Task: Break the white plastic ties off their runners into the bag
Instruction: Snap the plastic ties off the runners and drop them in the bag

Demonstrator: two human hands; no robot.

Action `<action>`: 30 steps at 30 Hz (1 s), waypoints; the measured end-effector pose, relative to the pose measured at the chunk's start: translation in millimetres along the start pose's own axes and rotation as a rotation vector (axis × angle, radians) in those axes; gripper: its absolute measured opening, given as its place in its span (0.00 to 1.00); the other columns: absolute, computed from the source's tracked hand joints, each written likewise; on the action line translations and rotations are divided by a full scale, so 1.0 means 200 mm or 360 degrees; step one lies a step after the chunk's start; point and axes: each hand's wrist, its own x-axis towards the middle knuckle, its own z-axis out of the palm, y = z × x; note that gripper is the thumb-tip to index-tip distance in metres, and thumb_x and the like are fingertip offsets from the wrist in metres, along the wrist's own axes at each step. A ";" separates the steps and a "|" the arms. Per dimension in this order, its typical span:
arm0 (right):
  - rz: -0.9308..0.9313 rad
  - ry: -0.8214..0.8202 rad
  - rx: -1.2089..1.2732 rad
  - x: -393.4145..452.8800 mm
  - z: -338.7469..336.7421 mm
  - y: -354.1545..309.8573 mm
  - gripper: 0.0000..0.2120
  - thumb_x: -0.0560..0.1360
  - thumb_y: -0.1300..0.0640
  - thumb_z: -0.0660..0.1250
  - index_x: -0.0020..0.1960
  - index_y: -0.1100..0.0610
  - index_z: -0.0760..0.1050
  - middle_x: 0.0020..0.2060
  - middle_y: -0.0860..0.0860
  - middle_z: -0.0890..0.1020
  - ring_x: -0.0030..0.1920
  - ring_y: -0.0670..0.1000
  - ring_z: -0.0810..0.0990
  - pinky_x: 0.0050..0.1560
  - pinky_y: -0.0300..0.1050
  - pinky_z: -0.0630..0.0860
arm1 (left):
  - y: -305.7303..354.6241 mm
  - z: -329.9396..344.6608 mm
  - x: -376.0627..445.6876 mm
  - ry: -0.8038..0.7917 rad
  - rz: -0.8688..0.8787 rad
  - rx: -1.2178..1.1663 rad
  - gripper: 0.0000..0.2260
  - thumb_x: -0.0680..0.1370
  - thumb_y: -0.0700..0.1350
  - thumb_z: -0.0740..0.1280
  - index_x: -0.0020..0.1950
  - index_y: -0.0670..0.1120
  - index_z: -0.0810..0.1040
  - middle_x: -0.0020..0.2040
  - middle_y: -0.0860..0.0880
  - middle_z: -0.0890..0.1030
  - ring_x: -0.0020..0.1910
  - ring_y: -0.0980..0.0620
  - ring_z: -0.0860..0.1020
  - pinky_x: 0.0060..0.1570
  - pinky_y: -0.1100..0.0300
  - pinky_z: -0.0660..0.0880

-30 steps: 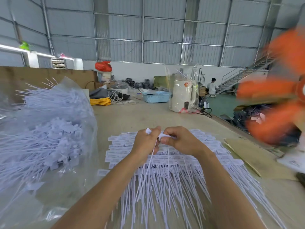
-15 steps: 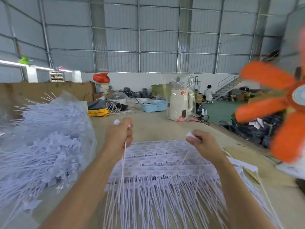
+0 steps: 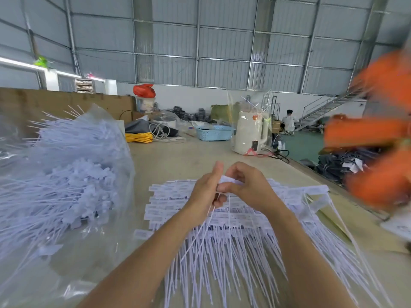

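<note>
Hidden / unclear: orange fan blades (image 3: 369, 134) at right edge are blurred & cut off by the frame; we cannot make out the hub. Print on the tie tags is too small to read. Both forearms run out of the bottom edge. Heads of the ties between the two hands are mostly covered by fingers.

Surface / room: beige worktable (image 3: 178, 161), long, running away from us. Corrugated metal wall w/ steel frame behind; metal staircase (image 3: 322, 110) far right; seated person in white (image 3: 289, 120) on the green floor, back to us. Brown board along the left rear.

Containers & contents:
- Clear plastic bag (image 3: 66, 174), left of the hands, lying on the table, packed w/ loose white ties, tips poking out at top.
- Blue basket (image 3: 214, 132), far end; contents not clear.
- White kettle (image 3: 250, 134) wrapped in clear film, near the basket.
- Yellow cord coil (image 3: 139, 137) & grey cloth, far left rear.

Task items: white plastic ties (image 3: 222, 236) on runners, fanned in a pile on the table under & in front of the hands, tags away from us, tails toward us.

Hands: left hand (image 3: 205, 192) curled round a few tie stems, thumb up. Right hand (image 3: 246, 187) touching it, fingers bent, pinching the tie heads.
</note>
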 end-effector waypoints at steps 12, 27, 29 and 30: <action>0.0064 -0.0217 -0.0205 -0.02 -0.10 0.00 0.09 0.71 0.51 0.72 0.46 0.54 0.75 0.38 0.45 0.76 0.31 0.39 0.71 0.38 0.38 0.69 | 0.00 -0.04 -0.02 0.0232 0.0154 -0.0042 0.09 0.80 0.40 0.63 0.40 0.43 0.70 0.22 0.54 0.70 0.20 0.59 0.65 0.21 0.67 0.62; -0.0069 -0.0225 -0.0362 -0.01 -0.05 0.00 0.13 0.74 0.52 0.68 0.32 0.49 0.71 0.26 0.44 0.71 0.28 0.42 0.67 0.33 0.40 0.64 | 0.01 -0.01 -0.03 0.0334 0.0215 0.0059 0.15 0.81 0.50 0.61 0.36 0.44 0.71 0.25 0.49 0.70 0.21 0.55 0.67 0.20 0.66 0.61; -0.0075 -0.0293 -0.0310 -0.01 -0.04 -0.01 0.12 0.75 0.53 0.68 0.33 0.49 0.73 0.28 0.45 0.75 0.28 0.42 0.71 0.34 0.41 0.69 | 0.02 -0.02 -0.04 0.0353 0.0196 0.0111 0.18 0.81 0.51 0.60 0.34 0.44 0.71 0.22 0.50 0.69 0.19 0.55 0.65 0.20 0.67 0.60; -0.0064 -0.0321 -0.0251 -0.02 -0.03 -0.01 0.11 0.75 0.54 0.68 0.34 0.49 0.73 0.28 0.45 0.76 0.27 0.42 0.73 0.33 0.40 0.71 | 0.02 -0.02 -0.04 0.0358 0.0191 0.0131 0.19 0.81 0.51 0.59 0.32 0.45 0.70 0.21 0.51 0.69 0.18 0.55 0.65 0.20 0.67 0.60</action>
